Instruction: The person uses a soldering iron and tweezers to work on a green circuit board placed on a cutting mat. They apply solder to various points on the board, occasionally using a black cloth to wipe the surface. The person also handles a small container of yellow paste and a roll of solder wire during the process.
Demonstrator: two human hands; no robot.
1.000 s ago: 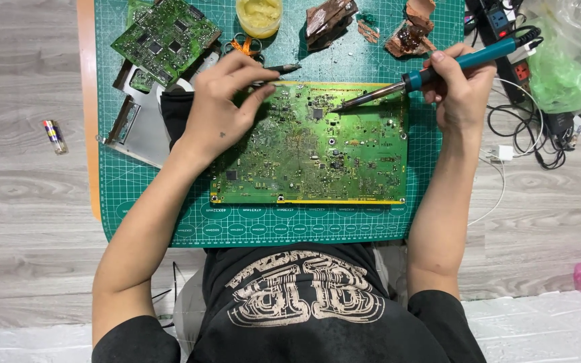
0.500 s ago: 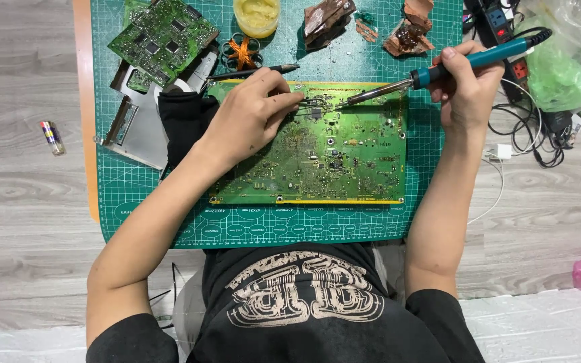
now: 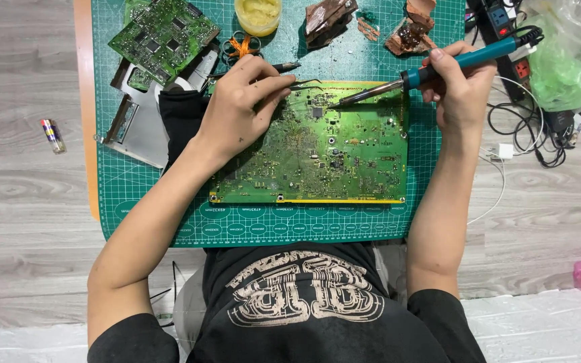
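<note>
The left hand pinches tweezers over the board, and the right hand grips an iron. Above the board sit a jar and brown scraps; cables crowd its right, bare mat lies below.

Clear plastic bag with green contents at top right, beside the cables, no labels or screens legible

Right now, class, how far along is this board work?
Done: the board lies bare on the mat. In hand: the right hand touches the iron to it; the left hand holds tweezers there. Left: cannot tell which joints remain.
</note>
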